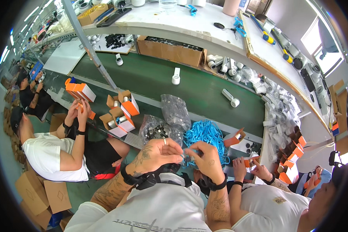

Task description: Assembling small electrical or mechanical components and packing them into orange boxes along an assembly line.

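Note:
My left hand (156,154), with a ring on one finger, is closed in a pinch in front of my chest. Facing it, my right hand (207,159) pinches too, thumb against bent forefinger. Between the fingertips of both is something small and partly see-through, too small to name. Just beyond my right hand lies a heap of blue straps (205,135). Past my left hand a clear plastic bag (158,130) holds small black parts, and another clear bag (175,110) lies behind it, toward the green belt.
Across the green conveyor belt (143,77) lie separate white handheld devices (176,76). Orange-and-white boxes (119,121) stand left of the bags. Co-workers sit on both sides, one hand (239,170) close on my right. A white shelf (174,25) hangs over the belt's far side.

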A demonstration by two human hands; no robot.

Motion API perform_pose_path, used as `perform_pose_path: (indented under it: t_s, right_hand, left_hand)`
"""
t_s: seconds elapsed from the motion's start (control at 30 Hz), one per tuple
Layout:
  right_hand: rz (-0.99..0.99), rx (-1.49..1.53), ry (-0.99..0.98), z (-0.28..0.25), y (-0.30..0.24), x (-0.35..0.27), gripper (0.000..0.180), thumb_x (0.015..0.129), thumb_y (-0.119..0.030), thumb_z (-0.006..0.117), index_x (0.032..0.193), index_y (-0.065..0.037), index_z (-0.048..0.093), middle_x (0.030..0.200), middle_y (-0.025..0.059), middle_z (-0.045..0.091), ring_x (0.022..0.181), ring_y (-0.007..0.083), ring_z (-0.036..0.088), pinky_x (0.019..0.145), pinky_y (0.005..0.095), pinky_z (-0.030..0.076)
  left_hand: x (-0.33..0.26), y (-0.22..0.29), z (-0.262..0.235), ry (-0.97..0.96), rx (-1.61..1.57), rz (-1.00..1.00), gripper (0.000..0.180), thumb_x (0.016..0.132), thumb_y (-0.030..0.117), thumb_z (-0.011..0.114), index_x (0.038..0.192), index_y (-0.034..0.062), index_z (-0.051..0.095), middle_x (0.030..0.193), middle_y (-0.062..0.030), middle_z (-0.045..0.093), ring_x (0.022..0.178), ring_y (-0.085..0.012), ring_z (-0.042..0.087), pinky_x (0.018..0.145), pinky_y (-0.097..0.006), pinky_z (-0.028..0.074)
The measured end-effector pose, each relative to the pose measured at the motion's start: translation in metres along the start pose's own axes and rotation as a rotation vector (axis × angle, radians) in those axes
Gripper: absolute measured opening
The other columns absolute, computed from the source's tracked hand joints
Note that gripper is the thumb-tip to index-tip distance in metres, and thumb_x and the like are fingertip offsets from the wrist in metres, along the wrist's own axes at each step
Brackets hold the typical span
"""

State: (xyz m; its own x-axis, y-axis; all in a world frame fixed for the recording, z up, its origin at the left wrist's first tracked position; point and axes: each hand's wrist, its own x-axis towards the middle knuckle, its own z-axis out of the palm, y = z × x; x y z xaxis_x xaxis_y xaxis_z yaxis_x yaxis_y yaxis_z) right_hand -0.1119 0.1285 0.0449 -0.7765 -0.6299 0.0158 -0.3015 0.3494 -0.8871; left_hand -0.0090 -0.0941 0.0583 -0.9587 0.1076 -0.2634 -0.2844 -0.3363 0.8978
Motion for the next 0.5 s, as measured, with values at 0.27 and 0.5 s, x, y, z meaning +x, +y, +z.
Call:
perform_pose_path:
  t_s: [0.27,0.5]
  right_hand:
    - [-0.289,-0.136,-0.05,0.03,-0.019,-0.013,0.011,0.101,-0.013,0.075,0.102,-0.001,0.075,0.092,0.0169,0.074,0.079,0.0342,0.076,0.068,0.0422,0.059]
    - [0.114,-0.087,-0.028,-0.007,-0.012,-0.003,0.014,0.099,-0.012,0.077,0.103,0.001,0.078,0.091,0.0185,0.076,0.075,0.0345,0.074,0.07,0.0414,0.057]
  left_hand:
    - [0.019,-0.03,-0.003,0.381,0.418,0.155,0.02,0.097,0.007,0.084,0.113,-0.0015,0.076,0.106,-0.0102,0.083,0.099,-0.0147,0.079,0.091,-0.03,0.063]
    - [0.011,-0.021,0.009,0.188,0.398,0.082,0.021,0.094,0.004,0.087,0.112,-0.0011,0.077,0.104,-0.0111,0.083,0.098,-0.0158,0.08,0.09,-0.029,0.062]
